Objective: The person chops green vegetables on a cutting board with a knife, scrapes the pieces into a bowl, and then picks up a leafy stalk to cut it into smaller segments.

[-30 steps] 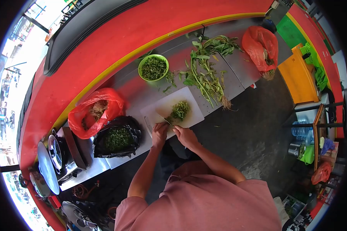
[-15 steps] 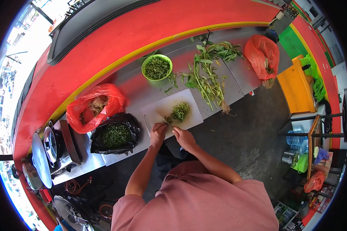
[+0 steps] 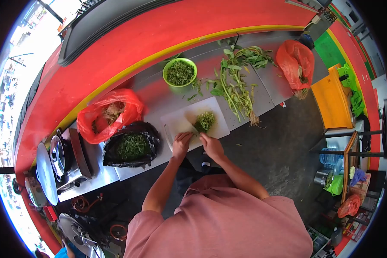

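A white cutting board [image 3: 176, 120] lies on the metal counter. On it is a pile of chopped greens [image 3: 205, 121]. My right hand [image 3: 211, 145] is closed around a knife's handle; the blade [image 3: 191, 122] slants up and left beside the pile. My left hand [image 3: 182, 143], fingers curled together, rests at the board's near edge left of the knife; what it holds is hidden. Beyond the board stands a green bowl of cut leaves [image 3: 179, 74]. Long leafy stems with roots [image 3: 235, 92] lie to the right of it.
Left of the board are a black bag of cut greens [image 3: 152, 136] and a red bag with roots [image 3: 87, 122]. A stove [image 3: 78, 157] sits farther left. Another red bag [image 3: 291, 62] lies at the counter's right end. A red wall [image 3: 193, 26] runs behind.
The view has shifted slightly. The blade has moved right, up against the chopped pile, and both hands have moved a little to the right with it.
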Demonstrator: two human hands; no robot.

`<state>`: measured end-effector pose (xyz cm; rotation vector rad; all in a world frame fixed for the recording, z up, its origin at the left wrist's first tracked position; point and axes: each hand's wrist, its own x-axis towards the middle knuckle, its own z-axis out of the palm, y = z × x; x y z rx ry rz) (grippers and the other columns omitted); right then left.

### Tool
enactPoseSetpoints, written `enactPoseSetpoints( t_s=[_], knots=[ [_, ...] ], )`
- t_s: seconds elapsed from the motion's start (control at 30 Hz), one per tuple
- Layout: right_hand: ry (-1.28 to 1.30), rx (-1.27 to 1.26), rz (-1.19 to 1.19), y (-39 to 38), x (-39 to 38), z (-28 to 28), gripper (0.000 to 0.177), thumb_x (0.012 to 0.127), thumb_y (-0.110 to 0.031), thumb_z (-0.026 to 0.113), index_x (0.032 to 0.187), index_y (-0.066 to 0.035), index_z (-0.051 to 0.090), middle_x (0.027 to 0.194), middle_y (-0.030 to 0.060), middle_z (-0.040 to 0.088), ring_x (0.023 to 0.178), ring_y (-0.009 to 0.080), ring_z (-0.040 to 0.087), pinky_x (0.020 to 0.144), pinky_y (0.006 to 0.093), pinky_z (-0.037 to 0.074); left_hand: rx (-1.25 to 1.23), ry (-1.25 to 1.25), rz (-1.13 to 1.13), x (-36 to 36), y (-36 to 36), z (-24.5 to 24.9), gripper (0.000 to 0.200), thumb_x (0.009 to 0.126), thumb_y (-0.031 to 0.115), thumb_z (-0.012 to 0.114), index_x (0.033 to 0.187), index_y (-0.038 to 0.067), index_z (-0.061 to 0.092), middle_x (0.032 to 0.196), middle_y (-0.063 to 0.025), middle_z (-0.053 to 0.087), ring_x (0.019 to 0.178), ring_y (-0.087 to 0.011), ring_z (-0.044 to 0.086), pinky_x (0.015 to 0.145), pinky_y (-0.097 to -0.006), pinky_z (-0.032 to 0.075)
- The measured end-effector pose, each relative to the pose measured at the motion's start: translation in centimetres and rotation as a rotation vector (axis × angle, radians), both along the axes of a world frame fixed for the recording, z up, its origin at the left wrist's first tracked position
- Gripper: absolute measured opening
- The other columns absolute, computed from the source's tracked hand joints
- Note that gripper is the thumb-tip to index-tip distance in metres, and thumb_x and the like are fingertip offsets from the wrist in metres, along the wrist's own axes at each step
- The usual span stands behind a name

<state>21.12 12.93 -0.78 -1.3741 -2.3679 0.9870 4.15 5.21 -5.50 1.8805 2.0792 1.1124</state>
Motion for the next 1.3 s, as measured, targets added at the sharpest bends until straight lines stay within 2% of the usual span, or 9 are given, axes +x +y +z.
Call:
enactPoseSetpoints(
  t_s=[0.1,0.17,0.4,0.47,0.7,0.9,1.0,1.17,1.3],
  knots=[
    [0.137,-0.038,-0.029,0.4,0.1,-0.8,0.032,0.098,-0.033,0.055,0.116,-0.009,0.066,0.087,0.0224,0.068,0.081,0.0415,0.066,0.067,0.0487,0.053,-0.019,-0.042,0.026,0.4,0.5,-0.5,0.024,0.077,0.003,0.067,0.101,0.006,0.071,0.104,-0.0064,0.069,0.096,-0.0271,0.063,0.085,-0.0389,0.05],
    [0.133,-0.049,-0.049,0.2,0.2,-0.5,0.032,0.098,-0.031,0.056,0.115,-0.007,0.067,0.088,0.0235,0.068,0.083,0.042,0.066,0.068,0.0483,0.053,-0.003,-0.024,0.009,0.2,0.7,-0.2,0.025,0.077,0.003,0.067,0.101,0.006,0.071,0.104,-0.0062,0.069,0.097,-0.0268,0.063,0.085,-0.0386,0.05],
    [0.026,-0.153,-0.019,-1.7,1.1,0.5,0.03,0.098,-0.032,0.055,0.118,-0.012,0.065,0.083,0.0221,0.068,0.079,0.0424,0.065,0.065,0.0508,0.052,-0.031,0.015,-0.059,0.1,0.7,1.7,0.024,0.077,0.003,0.067,0.1,0.008,0.071,0.105,-0.0043,0.068,0.099,-0.025,0.062,0.087,-0.0377,0.049],
    [0.001,-0.063,0.016,-1.8,1.0,0.0,0.032,0.098,-0.036,0.052,0.123,-0.019,0.062,0.08,0.0219,0.068,0.076,0.0418,0.067,0.064,0.0522,0.054,-0.032,0.003,-0.062,-0.1,0.8,1.2,0.023,0.077,0.003,0.068,0.099,0.007,0.071,0.104,-0.0044,0.068,0.098,-0.0251,0.062,0.085,-0.0382,0.049],
    [0.039,-0.022,0.032,-0.2,-1.3,0.0,0.03,0.099,-0.034,0.051,0.121,-0.017,0.062,0.084,0.0215,0.069,0.075,0.0416,0.067,0.063,0.0521,0.054,-0.042,0.076,-0.021,0.0,0.9,0.9,0.021,0.077,0.006,0.068,0.097,0.01,0.07,0.103,-0.0016,0.066,0.1,-0.0237,0.062,0.086,-0.0382,0.047],
    [-0.024,-0.097,0.041,-1.2,0.0,0.9,0.032,0.1,-0.036,0.049,0.123,-0.017,0.06,0.084,0.0209,0.069,0.076,0.0423,0.067,0.064,0.0525,0.055,-0.04,0.069,-0.027,-0.3,0.6,1.5,0.019,0.079,0.007,0.067,0.097,0.011,0.07,0.103,-0.0004,0.066,0.101,-0.0225,0.062,0.086,-0.0377,0.046],
    [-0.056,-0.104,0.028,-1.5,0.2,0.4,0.03,0.098,-0.034,0.052,0.117,-0.014,0.064,0.086,0.0208,0.069,0.075,0.0418,0.067,0.064,0.0509,0.054,-0.025,0.074,-0.008,-0.1,0.5,1.1,0.018,0.079,0.008,0.068,0.097,0.011,0.07,0.103,-0.0002,0.067,0.101,-0.0227,0.061,0.087,-0.0379,0.046],
    [0.053,-0.033,0.056,-0.5,-1.5,-0.2,0.03,0.098,-0.034,0.052,0.118,-0.014,0.063,0.086,0.0193,0.07,0.075,0.0422,0.066,0.065,0.0509,0.054,-0.052,0.142,0.019,0.1,0.3,1.5,0.02,0.078,0.009,0.069,0.098,0.012,0.071,0.102,0.0,0.067,0.101,-0.0228,0.061,0.087,-0.0379,0.045],
    [0.045,-0.059,0.046,-0.9,-1.0,0.4,0.03,0.099,-0.034,0.052,0.118,-0.015,0.063,0.087,0.0187,0.07,0.076,0.0419,0.067,0.065,0.0511,0.054,-0.058,0.136,0.022,0.1,0.0,1.6,0.021,0.078,0.01,0.07,0.098,0.012,0.071,0.103,0.0003,0.067,0.101,-0.0223,0.061,0.087,-0.0376,0.045]
  ],
)
